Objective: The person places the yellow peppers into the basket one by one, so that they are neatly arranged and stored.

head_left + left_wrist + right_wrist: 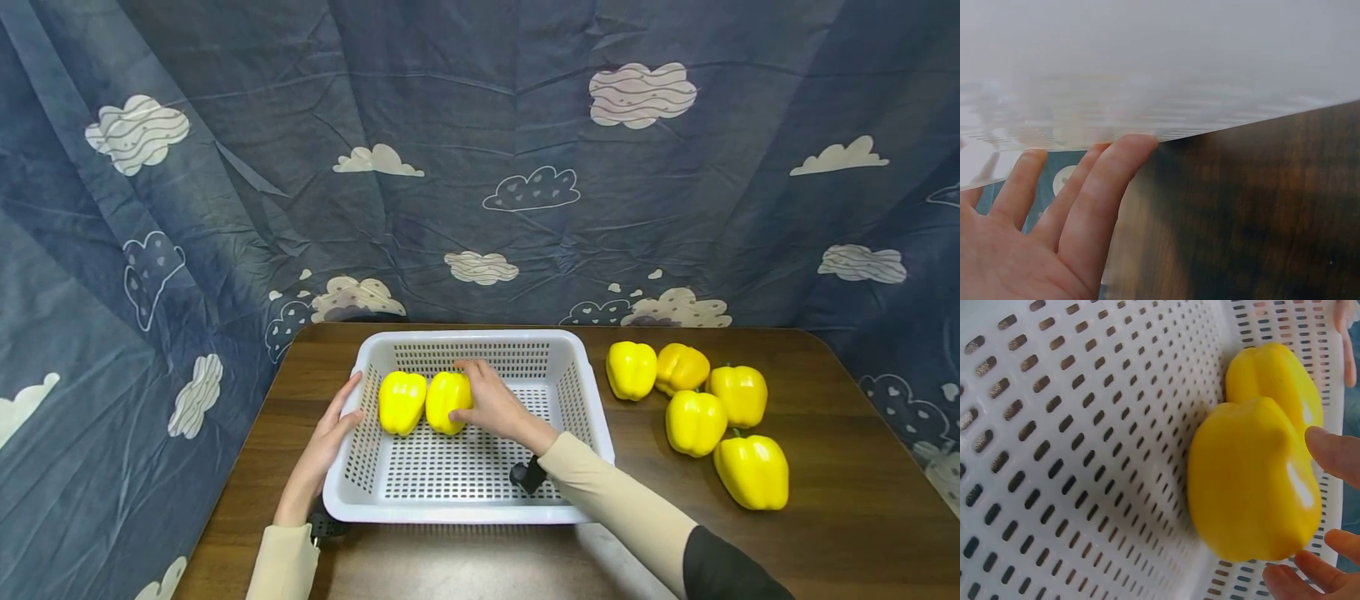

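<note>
Yellow pepper sits in basket, loosely wrapped by right grip, spread to pepper width; squeeze can't be told. Probably light, firm, slick, bruisable; best held by its sides. Left grip is laid straight-fingered against basket side. Hand-covered pepper flank is exposed by right wrist view; five peppers right of right grip are shown only by head view.

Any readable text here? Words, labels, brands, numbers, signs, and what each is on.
None: no word, label, brand, number or sign can be read.
Yellow peppers, white basket and wooden table show no lettering; the blue curtain shows only cloud prints.
Black wrist devices: too small in the head view to tell.
</note>
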A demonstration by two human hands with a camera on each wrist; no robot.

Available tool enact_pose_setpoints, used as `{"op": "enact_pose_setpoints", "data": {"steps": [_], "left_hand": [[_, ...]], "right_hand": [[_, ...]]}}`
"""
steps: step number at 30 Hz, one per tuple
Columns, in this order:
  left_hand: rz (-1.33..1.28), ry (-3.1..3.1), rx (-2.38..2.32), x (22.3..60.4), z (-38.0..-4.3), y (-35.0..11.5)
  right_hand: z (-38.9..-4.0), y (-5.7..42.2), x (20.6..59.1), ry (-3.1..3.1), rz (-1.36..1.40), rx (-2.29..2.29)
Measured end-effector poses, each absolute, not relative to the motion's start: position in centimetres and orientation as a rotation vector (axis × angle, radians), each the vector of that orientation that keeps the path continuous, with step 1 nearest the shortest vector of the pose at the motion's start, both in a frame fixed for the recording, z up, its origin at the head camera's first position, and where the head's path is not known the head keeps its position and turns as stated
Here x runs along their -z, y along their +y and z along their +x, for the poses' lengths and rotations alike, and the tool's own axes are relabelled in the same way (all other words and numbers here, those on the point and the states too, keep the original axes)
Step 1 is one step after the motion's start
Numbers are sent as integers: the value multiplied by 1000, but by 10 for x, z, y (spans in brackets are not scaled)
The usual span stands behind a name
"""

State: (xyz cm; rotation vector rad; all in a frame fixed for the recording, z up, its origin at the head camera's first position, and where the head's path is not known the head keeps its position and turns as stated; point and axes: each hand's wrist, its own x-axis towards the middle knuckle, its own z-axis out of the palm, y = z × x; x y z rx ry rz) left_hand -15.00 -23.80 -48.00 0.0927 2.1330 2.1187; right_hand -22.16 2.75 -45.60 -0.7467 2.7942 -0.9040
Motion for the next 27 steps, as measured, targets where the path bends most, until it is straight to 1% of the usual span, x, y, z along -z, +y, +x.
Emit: {"op": "enact_pose_setpoints", "data": {"steps": [16, 27], "left_hand": [[116, 2128, -2129, 479, -149, -239], [124, 2110, -2146, 482, -150, -239]], "right_hand": [[-217, 42, 431, 2748, -739, 1124], [-214, 67, 415, 2750, -767, 1229]]}}
